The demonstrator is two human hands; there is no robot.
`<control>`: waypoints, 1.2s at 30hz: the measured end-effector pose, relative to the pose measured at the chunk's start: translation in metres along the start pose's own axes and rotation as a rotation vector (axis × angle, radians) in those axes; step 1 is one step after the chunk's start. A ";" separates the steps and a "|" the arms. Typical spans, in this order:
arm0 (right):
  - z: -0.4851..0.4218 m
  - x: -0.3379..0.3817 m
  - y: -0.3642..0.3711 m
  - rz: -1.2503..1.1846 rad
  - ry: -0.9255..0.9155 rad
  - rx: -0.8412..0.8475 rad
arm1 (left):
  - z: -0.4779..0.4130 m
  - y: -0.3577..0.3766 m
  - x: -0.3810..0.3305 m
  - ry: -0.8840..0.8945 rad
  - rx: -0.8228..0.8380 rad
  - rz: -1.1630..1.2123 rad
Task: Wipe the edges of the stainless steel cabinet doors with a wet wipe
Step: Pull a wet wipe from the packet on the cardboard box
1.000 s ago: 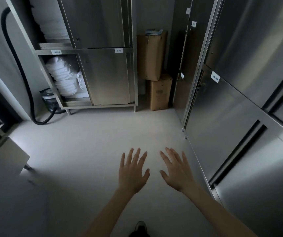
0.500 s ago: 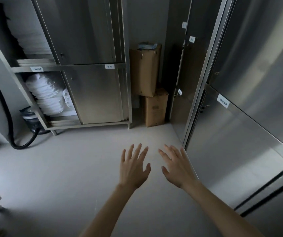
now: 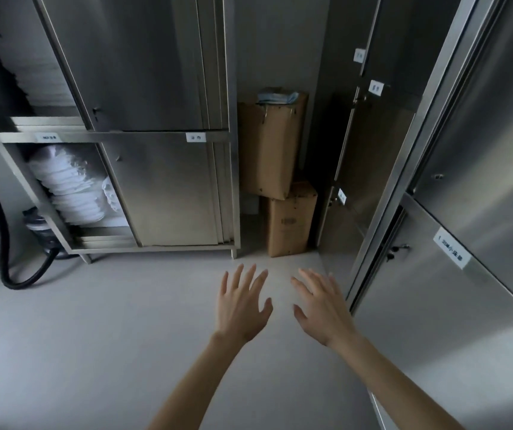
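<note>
Head view: left hand (image 3: pixel 241 308), right hand (image 3: pixel 323 311) spread; two boxes (image 3: pixel 269 147) (image 3: pixel 290 218), seemingly stacked.

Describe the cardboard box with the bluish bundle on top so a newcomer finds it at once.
Find the steel cabinet on the far wall, with stacked white linens in its open left side. In the corner gap to its right, two brown cardboard boxes are stacked. Take the upper box, taller than the lower box and topped by a pale blue bundle.
</note>
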State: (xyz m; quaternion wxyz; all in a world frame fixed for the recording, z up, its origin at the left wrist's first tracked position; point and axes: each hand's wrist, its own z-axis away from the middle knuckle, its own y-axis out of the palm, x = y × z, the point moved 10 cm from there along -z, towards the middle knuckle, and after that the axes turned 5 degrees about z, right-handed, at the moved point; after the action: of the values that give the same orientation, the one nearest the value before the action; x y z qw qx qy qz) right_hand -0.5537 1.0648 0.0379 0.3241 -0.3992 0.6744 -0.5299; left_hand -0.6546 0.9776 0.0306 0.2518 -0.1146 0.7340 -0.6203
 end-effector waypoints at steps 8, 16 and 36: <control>-0.118 -0.063 -0.002 -0.045 -0.034 -0.089 | -0.121 -0.006 0.001 -0.028 -0.061 0.031; -0.212 -0.095 0.046 -0.051 -0.040 -0.076 | -0.221 0.014 0.031 -0.012 -0.054 0.034; -0.499 -0.158 0.080 0.026 0.042 -0.195 | -0.520 -0.020 0.121 0.160 -0.231 -0.026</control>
State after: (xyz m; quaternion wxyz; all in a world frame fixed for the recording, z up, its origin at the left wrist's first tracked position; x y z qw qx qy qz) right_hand -0.9242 1.4410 0.0764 0.2765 -0.4089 0.7345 -0.4657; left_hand -1.0260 1.3590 0.0769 0.1694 -0.1026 0.8165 -0.5423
